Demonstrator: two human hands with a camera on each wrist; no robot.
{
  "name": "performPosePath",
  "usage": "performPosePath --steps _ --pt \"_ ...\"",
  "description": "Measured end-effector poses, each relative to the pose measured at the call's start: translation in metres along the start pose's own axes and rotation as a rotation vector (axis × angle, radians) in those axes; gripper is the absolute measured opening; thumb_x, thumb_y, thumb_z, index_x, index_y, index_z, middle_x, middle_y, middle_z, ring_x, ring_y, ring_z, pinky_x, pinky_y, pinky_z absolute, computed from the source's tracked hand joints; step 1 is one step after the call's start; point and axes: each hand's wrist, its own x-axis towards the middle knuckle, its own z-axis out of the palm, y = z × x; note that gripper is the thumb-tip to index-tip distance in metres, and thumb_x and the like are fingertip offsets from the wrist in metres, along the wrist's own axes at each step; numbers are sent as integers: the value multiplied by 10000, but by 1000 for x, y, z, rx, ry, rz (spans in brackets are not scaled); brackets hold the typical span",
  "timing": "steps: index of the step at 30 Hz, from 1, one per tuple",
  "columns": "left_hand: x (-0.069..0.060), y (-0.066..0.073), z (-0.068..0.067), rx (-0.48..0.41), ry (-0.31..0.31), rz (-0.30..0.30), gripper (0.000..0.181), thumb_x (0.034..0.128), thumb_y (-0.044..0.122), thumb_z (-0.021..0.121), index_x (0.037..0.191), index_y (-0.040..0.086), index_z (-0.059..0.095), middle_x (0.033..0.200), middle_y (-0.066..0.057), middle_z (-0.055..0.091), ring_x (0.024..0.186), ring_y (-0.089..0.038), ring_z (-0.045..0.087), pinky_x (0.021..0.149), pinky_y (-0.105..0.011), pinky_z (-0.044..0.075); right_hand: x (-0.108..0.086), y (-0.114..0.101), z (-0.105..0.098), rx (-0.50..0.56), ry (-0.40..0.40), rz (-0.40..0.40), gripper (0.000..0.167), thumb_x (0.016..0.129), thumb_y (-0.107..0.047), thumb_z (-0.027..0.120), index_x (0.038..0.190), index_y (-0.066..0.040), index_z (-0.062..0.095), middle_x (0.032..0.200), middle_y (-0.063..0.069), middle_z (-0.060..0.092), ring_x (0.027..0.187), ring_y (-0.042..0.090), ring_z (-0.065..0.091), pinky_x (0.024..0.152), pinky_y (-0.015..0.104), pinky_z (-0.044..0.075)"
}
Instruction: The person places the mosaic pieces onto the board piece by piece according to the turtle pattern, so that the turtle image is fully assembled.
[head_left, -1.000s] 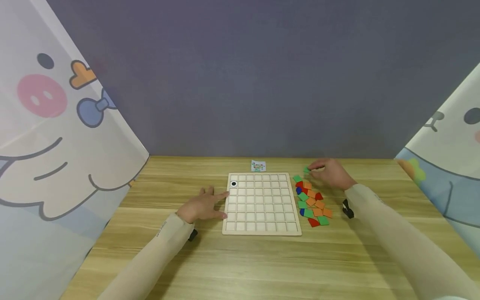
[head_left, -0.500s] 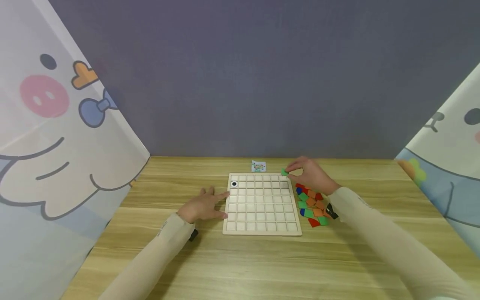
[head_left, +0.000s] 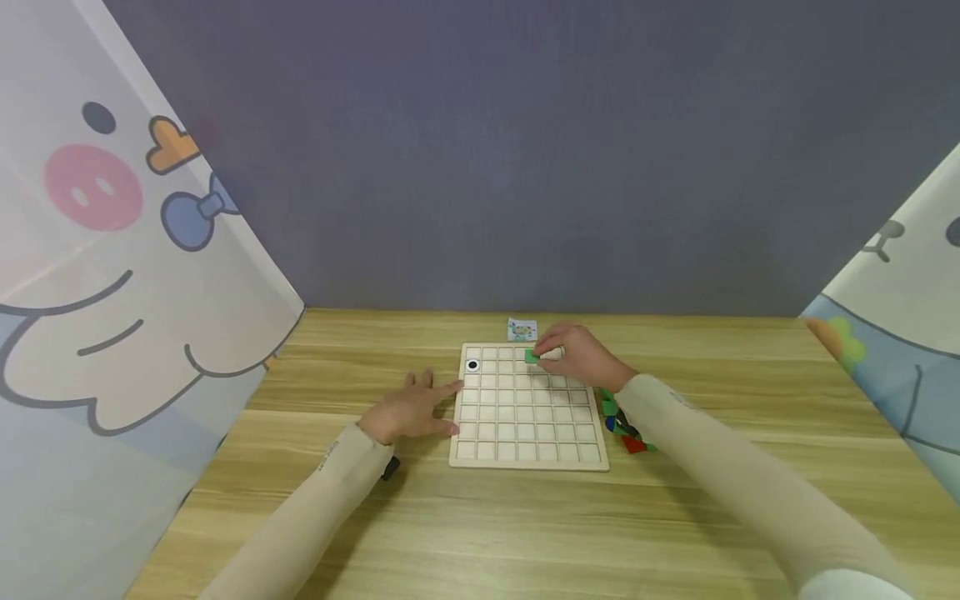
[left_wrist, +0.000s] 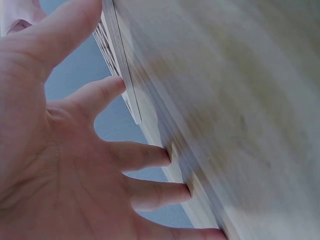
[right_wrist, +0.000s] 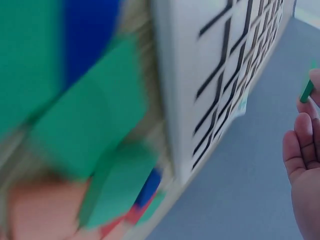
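A pale wooden grid board (head_left: pixel 527 461) lies on the table, with one white tile (head_left: pixel 472 365) bearing a black dot in its left column near the top. My left hand (head_left: pixel 408 410) rests with spread fingers at the board's left edge; in the left wrist view its thumb and index fingertip touch that edge. My right hand (head_left: pixel 587 357) pinches a green tile (head_left: pixel 531 356) over the board's upper rows; the right wrist view shows this green tile (right_wrist: pixel 307 92) between thumb and finger. Whether the tile touches the board I cannot tell.
Right of the board lie loose tiles, partly hidden by my right sleeve: a red tile (head_left: pixel 633 445), green tiles (right_wrist: pixel 92 107) and blue pieces. A small picture card (head_left: pixel 522 330) lies behind the board. A grey panel (head_left: pixel 525 167) stands along the table's back edge.
My right hand has carried the green tile leftward from above the tile pile to over the board's upper rows. The left hand has stayed at the board's left edge.
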Motion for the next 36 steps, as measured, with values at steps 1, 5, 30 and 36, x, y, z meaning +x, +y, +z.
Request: performPosePath --steps 1,5,30,36 --pt "0 0 0 0 -1 0 775 841 503 654 1495 321 283 1498 -321 99 1326 -560 83 827 -709 366 3 -3 4 -4 -15 -4 177 833 -83 727 1009 -92 744 1072 -10 620 1006 204 555 802 362 493" --pt "1 1 -2 11 -1 -3 778 839 512 650 1496 321 279 1500 -318 103 1328 -556 90 820 -701 379 16 -14 18 -28 -78 -19 169 847 -89 712 1012 -91 744 1040 -26 623 1007 194 556 852 361 475" --pt "0 0 -2 57 3 -3 801 833 538 637 1502 291 272 1499 -313 129 1316 -561 138 837 -713 355 57 -49 75 -141 -210 3 134 823 -75 738 956 -84 755 918 -16 634 835 116 504 692 265 468" --pt "0 -1 0 52 2 -4 797 833 529 639 1500 275 284 1496 -320 124 1313 -566 136 851 -715 342 57 -49 80 -142 -213 23 125 831 -76 731 951 -98 757 935 -27 631 873 114 505 700 251 479"
